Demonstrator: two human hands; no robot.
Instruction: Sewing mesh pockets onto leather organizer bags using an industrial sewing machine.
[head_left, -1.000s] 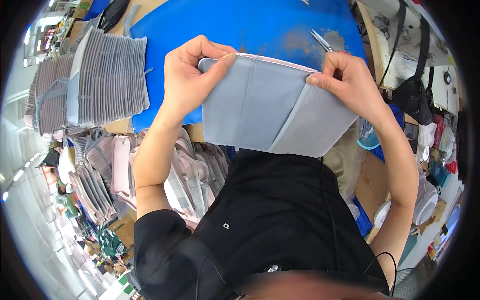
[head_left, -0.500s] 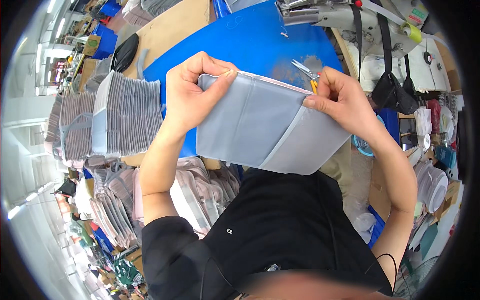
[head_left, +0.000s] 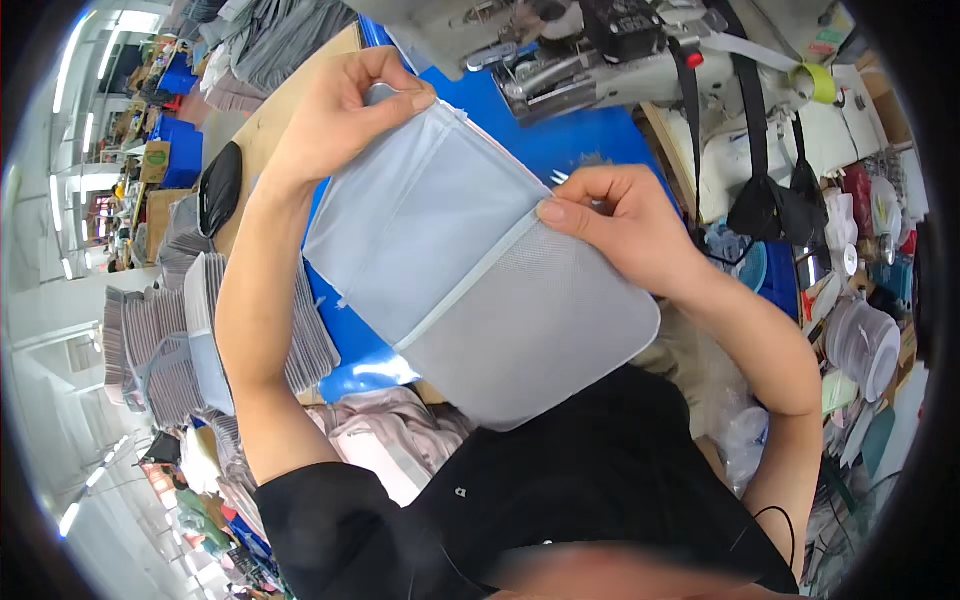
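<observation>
A grey fabric panel (head_left: 430, 225) with rounded corners hangs between my two hands in front of my chest. A pale binding strip (head_left: 470, 280) crosses it, dividing smooth cloth from a mesh section (head_left: 545, 320). At its upper left corner, my left hand (head_left: 345, 115) pinches the edge between thumb and fingers. My right hand (head_left: 630, 225) grips the same upper edge, thumb on top, where the strip meets it. The panel slants down toward the right hand. Just beyond the right fingers, the tips of scissors (head_left: 560, 178) show; the rest is hidden.
A sewing machine (head_left: 580, 70) stands over the blue tabletop (head_left: 590, 140) ahead. Stacks of grey panels (head_left: 210, 320) lie at my left, with pinkish-grey cloth pieces (head_left: 390, 435) near my waist. A black pouch (head_left: 765, 215) hangs at the right.
The panel has turned clockwise and its mesh end has swung lower and left. The view has shifted, so the sewing machine appears nearer. My right hand now covers most of the scissors.
</observation>
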